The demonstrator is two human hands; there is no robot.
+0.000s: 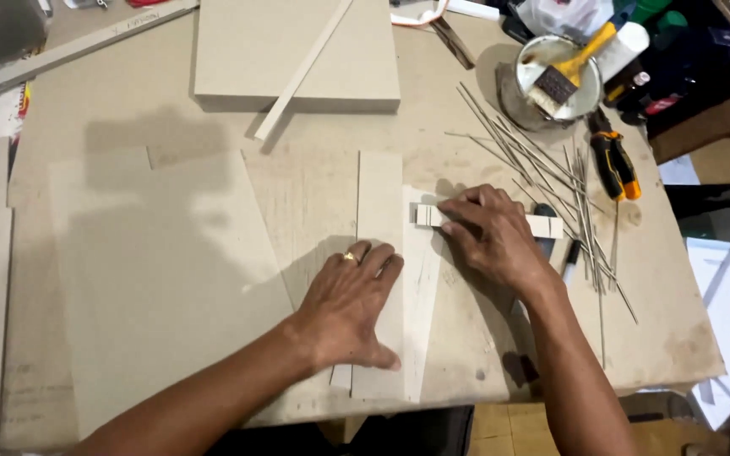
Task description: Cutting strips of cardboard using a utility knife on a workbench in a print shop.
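The left hand (350, 308) is lying flat and open, palm down (a ring is showing on one finger), pressing on a long narrow board strip (379, 253) that is running away from the person across the counter (314, 194). The right hand (492, 236) is resting just beside it with fingers bent, its fingertips pinning down a small pale wooden block (542, 225) that is lying crosswise, its left end near the strip's right edge; the hand is pressing rather than gripping. A large grey board sheet (171, 279) is lying to the left of the strip. Thin metal rods (542, 177) are fanning out to the right of the block, with an orange-handled tool (614, 160) beyond them. Farther back a brush (569, 74) is sitting in a round tin (534, 52), and a thick board slab (238, 59) is carrying a slanted wooden slat (302, 72).
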